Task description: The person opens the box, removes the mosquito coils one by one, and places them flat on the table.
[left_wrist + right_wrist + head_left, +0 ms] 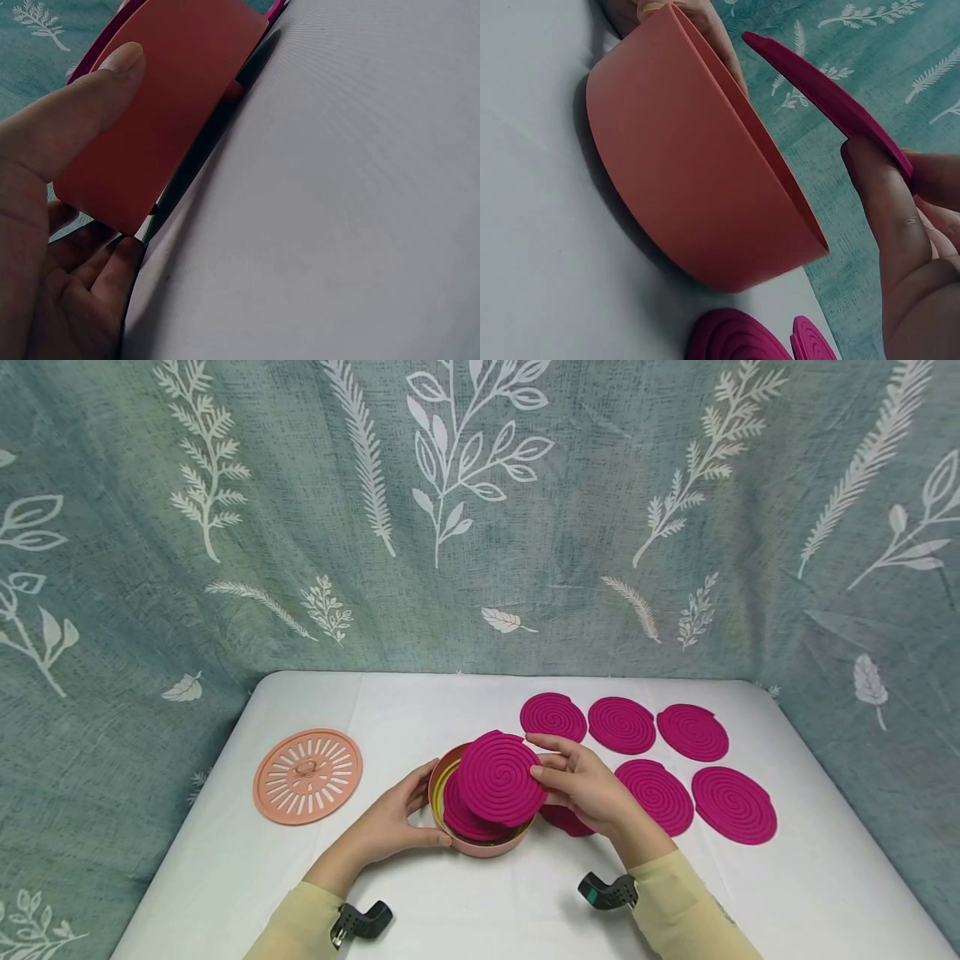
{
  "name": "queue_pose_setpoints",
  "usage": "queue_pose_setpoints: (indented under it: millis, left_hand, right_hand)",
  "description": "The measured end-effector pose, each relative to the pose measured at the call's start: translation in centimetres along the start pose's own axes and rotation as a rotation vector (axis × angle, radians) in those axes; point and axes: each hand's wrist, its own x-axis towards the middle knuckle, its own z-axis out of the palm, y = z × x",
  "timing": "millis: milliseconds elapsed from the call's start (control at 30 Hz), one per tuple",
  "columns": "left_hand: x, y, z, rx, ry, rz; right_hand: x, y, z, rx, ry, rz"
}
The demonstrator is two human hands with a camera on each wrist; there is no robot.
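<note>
My left hand (393, 822) grips the side of a round coral mosquito coil box (483, 852), its thumb on the near wall and its fingers on the far left side. In my right hand (588, 785), a magenta mosquito coil (501, 777) is pinched at its right edge between thumb and fingers. The right wrist view shows this held coil (832, 101) tilted above the rim of the box (697, 157), apart from it. Another magenta coil (463, 817) lies inside the box, partly covered by the held one. Yellow shows along the box's inner wall.
Several more magenta coils (621, 725) lie flat in two rows to the right, one partly behind my right hand. A slotted coral lid (307, 777) with a small centre loop rests on the left of the white table (405, 710). Patterned green cloth (465, 610) hangs behind.
</note>
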Motion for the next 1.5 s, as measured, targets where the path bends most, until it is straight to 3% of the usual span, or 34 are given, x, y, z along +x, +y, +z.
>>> queue_pose_setpoints:
  millis: [533, 1067, 1300, 1500]
  left_hand:
    - [0.0, -0.2, 0.1, 0.022, 0.017, -0.02]
    - [0.0, -0.2, 0.1, 0.007, 0.012, -0.026]
    - [0.0, -0.1, 0.1, 0.018, 0.013, -0.018]
    - [0.0, 0.0, 0.2, 0.009, 0.013, -0.002]
  right_hand:
    - [-3.7, 0.5, -3.1, 0.004, 0.102, -0.035]
    - [-7.8, 1.9, -5.8, -0.041, 0.201, -0.005]
    - [-9.6, 3.0, -6.4, -0.028, 0.209, 0.02]
    - [-11.0, 3.9, -6.2, 0.028, 0.17, 0.044]
